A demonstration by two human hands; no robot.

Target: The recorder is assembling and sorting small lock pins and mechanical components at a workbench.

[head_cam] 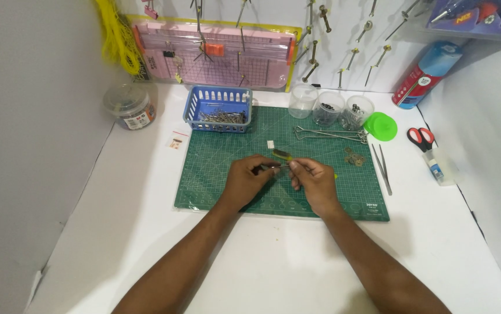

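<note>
Both my hands meet over the middle of the green cutting mat [215, 168]. My left hand [249, 180] pinches a small thin metal piece [271, 167] at its fingertips. My right hand [314, 181] grips the same small piece from the other side, fingers curled. A yellow-green handled tool [282, 154] lies on the mat just beyond my fingers. What exactly sits between the fingertips is too small to tell.
A blue basket [218, 108] of metal pins, three clear cups [327, 108], a green lid [381, 126], long wire pieces [329, 134], washers [353, 157], tweezers [382, 168], red scissors [421, 138], a glue bottle [435, 168], a round tub [129, 106] and a pink paper cutter [215, 55] surround the mat.
</note>
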